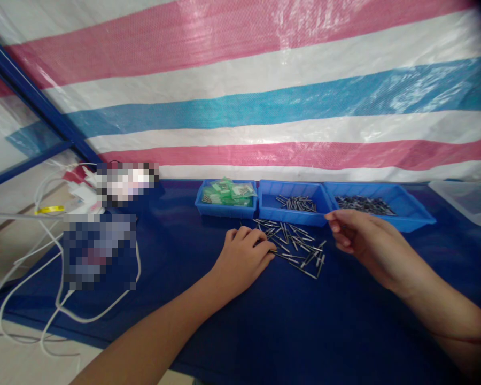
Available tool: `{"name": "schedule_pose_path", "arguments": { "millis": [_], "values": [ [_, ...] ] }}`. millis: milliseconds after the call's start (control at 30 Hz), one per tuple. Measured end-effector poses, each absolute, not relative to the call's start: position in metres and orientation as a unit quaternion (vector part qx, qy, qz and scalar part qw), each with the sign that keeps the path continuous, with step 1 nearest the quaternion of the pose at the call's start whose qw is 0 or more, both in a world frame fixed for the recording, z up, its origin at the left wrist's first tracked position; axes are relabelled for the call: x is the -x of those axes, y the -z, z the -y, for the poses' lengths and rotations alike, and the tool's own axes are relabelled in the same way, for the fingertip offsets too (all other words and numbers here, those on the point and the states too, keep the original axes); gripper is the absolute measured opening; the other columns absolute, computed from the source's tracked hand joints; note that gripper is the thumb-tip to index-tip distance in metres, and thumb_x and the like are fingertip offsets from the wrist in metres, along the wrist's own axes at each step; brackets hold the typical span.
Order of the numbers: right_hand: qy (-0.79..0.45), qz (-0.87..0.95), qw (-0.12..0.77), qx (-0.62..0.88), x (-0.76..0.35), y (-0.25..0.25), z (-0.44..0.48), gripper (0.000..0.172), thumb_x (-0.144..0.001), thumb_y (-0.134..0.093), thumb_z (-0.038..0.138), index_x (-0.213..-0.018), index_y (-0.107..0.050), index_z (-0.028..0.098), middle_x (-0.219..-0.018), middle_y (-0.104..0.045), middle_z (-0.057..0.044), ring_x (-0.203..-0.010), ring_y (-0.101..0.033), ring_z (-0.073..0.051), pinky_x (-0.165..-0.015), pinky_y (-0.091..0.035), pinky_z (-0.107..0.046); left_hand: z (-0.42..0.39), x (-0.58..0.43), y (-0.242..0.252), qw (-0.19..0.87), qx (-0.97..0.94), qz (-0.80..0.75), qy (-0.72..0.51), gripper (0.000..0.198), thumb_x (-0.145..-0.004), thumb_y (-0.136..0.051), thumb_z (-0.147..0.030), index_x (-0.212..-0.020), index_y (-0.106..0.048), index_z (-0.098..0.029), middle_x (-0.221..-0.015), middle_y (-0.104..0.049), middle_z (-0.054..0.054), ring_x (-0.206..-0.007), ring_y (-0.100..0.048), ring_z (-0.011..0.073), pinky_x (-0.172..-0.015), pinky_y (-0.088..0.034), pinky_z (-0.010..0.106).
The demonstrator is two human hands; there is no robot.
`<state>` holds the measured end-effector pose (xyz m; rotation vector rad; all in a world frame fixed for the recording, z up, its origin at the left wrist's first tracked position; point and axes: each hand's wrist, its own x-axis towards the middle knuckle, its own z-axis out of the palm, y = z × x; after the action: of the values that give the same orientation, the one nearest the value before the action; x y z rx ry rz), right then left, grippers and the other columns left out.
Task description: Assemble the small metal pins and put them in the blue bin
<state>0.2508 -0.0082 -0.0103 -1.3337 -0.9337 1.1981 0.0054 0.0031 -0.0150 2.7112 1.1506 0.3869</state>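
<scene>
Head view. At the centre of the frame, slender metal pins (284,233) lie loose on the table (328,326), below the middle blue bin (282,214). Our left hand (242,259) curls over the heap's left edge; whether its grip pinches a pin, we cannot tell. Our right hand (366,243), right of centre, appears to have its fingertips pressed together. We should separate crossed pins gently, avoiding scatter.

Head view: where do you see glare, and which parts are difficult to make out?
In the head view, glare whitens spots on the striped sheet; pixelated blocks cover things at left, near the white cables; the right corners darken; the loose metal rods show little fine detail.
</scene>
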Motion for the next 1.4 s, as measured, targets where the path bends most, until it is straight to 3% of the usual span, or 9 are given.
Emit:
{"name": "schedule_pose_path", "arguments": {
  "millis": [167, 300, 467, 567, 800, 1033, 1267, 1400],
  "values": [
    [-0.368, 0.548, 0.439, 0.610, -0.235, 0.017, 0.016, 0.029, -0.081, -0.059, 0.049, -0.079, -0.067, 0.020, -0.068, -0.058, -0.001, -0.058, -0.051, -0.013, -0.049, -0.037, -0.025, -0.005, -0.006, 0.017, 0.061, -0.915, -0.383, -0.107, 0.020, -0.097, -0.044, -0.028, -0.100, -0.063, -0.025, -0.107, -0.063, 0.001, -0.100, -0.049, 0.0204, -0.084, -0.030, 0.040],
    [-0.294, 0.639, 0.395, 0.591, -0.228, 0.022, 0.020, 0.025, -0.086, -0.054, 0.043, -0.083, -0.068, 0.023, -0.084, -0.067, -0.003, -0.079, -0.060, -0.019, -0.067, -0.046, -0.029, -0.006, -0.007, 0.021, 0.048, -0.914, -0.384, -0.121, 0.016, -0.096, -0.047, -0.028, -0.099, -0.062, -0.023, -0.107, -0.063, 0.002, -0.100, -0.050, 0.0206, -0.085, -0.029, 0.040],
    [-0.266, 0.715, 0.354, 0.541, -0.219, 0.024, 0.027, 0.019, -0.088, -0.054, 0.035, -0.096, -0.066, 0.023, -0.082, -0.064, -0.002, -0.065, -0.055, -0.014, -0.058, -0.043, -0.028, -0.005, -0.008, 0.015, 0.106, -0.896, -0.383, -0.198, 0.016, -0.096, -0.046, -0.027, -0.099, -0.061, -0.021, -0.107, -0.064, 0.002, -0.101, -0.053, 0.0186, -0.087, -0.033, 0.036],
    [-0.275, 0.734, 0.359, 0.506, -0.212, 0.022, 0.031, 0.020, -0.086, -0.057, 0.033, -0.101, -0.064, 0.022, -0.076, -0.061, -0.001, -0.059, -0.051, -0.012, -0.053, -0.042, -0.026, -0.002, -0.010, 0.010, 0.177, -0.878, -0.370, -0.248, 0.014, -0.095, -0.048, -0.026, -0.098, -0.061, -0.021, -0.103, -0.066, 0.001, -0.097, -0.057, 0.0163, -0.086, -0.036, 0.033],
    [-0.356, 0.654, 0.427, 0.514, -0.201, 0.023, 0.037, 0.021, -0.084, -0.060, 0.040, -0.090, -0.067, 0.022, -0.080, -0.067, -0.004, -0.067, -0.060, -0.015, -0.059, -0.049, -0.027, 0.004, -0.016, 0.008, 0.327, -0.813, -0.362, -0.318, 0.009, -0.087, -0.061, -0.025, -0.090, -0.065, -0.018, -0.089, -0.070, 0.002, -0.081, -0.063, 0.0141, -0.077, -0.045, 0.025],
    [-0.389, 0.642, 0.411, 0.517, -0.199, 0.017, 0.038, 0.020, -0.084, -0.059, 0.040, -0.086, -0.067, 0.022, -0.071, -0.064, -0.002, -0.060, -0.057, -0.014, -0.054, -0.047, -0.026, 0.007, -0.018, 0.008, 0.420, -0.723, -0.402, -0.374, 0.015, -0.082, -0.066, -0.029, -0.090, -0.064, -0.017, -0.088, -0.069, 0.002, -0.077, -0.063, 0.0138, -0.072, -0.049, 0.024],
    [-0.425, 0.652, 0.379, 0.501, -0.193, 0.018, 0.041, 0.021, -0.089, -0.052, 0.038, -0.089, -0.063, 0.020, -0.066, -0.056, 0.001, -0.057, -0.051, -0.011, -0.050, -0.042, -0.023, 0.010, -0.021, 0.006, 0.455, -0.694, -0.403, -0.387, 0.010, -0.082, -0.064, -0.025, -0.086, -0.065, -0.015, -0.085, -0.068, 0.002, -0.078, -0.063, 0.0132, -0.073, -0.050, 0.023],
    [-0.436, 0.652, 0.371, 0.498, -0.190, 0.019, 0.042, 0.024, -0.090, -0.050, 0.041, -0.085, -0.060, 0.020, -0.065, -0.054, 0.001, -0.058, -0.051, -0.011, -0.051, -0.041, -0.023, 0.011, -0.022, 0.008, 0.470, -0.686, -0.400, -0.386, 0.018, -0.082, -0.064, -0.025, -0.098, -0.065, -0.016, -0.090, -0.069, 0.004, -0.081, -0.064, 0.0145, -0.075, -0.051, 0.024]
  ]
}}
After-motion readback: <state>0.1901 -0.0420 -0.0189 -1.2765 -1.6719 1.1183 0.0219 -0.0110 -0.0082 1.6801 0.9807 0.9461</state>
